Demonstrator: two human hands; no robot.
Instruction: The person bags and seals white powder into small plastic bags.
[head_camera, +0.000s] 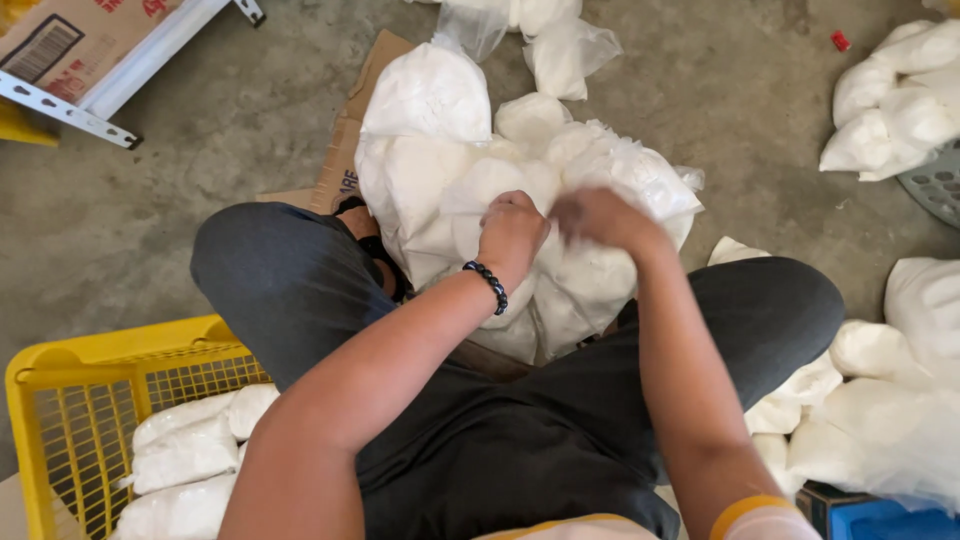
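I sit on a concrete floor with my knees apart, and a pile of clear plastic bags of white powder (440, 170) lies between them. My left hand (512, 228), with a black bead bracelet on its wrist, is closed on the top of one bag of white powder (575, 285) in the pile. Beside it, my right hand (600, 218) is blurred and grips the same bag's plastic neck. Both hands are close together over the pile's middle.
A yellow plastic crate (75, 400) at lower left holds several filled bags. More white bags (890, 100) lie at upper right and along the right edge (880, 420). Flattened cardboard (345, 140) sits under the pile. A white metal rack (110, 80) and a box are at top left.
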